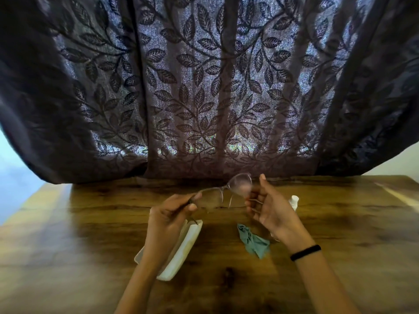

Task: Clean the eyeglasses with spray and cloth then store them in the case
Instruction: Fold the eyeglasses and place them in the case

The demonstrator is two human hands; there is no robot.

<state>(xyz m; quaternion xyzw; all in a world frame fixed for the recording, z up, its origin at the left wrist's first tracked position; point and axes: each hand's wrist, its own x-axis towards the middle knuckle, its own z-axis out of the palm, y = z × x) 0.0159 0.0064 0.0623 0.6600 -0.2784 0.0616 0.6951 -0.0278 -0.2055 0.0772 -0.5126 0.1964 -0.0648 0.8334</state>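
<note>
Thin-framed eyeglasses (224, 191) are held up above the wooden table (340, 234), tilted with the right lens higher. My left hand (170, 214) pinches the left temple arm near its hinge. My right hand (269, 207) holds the right end of the frame, with fingers curled behind the right lens. A white glasses case (181, 252) lies on the table under my left wrist. A crumpled teal cloth (252, 241) lies below my right hand. A small white spray bottle (294, 201) stands behind my right hand, mostly hidden.
A dark curtain with a leaf pattern (204, 87) hangs right behind the table's far edge. The table's left edge (52, 200) runs diagonally toward me. A black band (306, 252) circles my right wrist.
</note>
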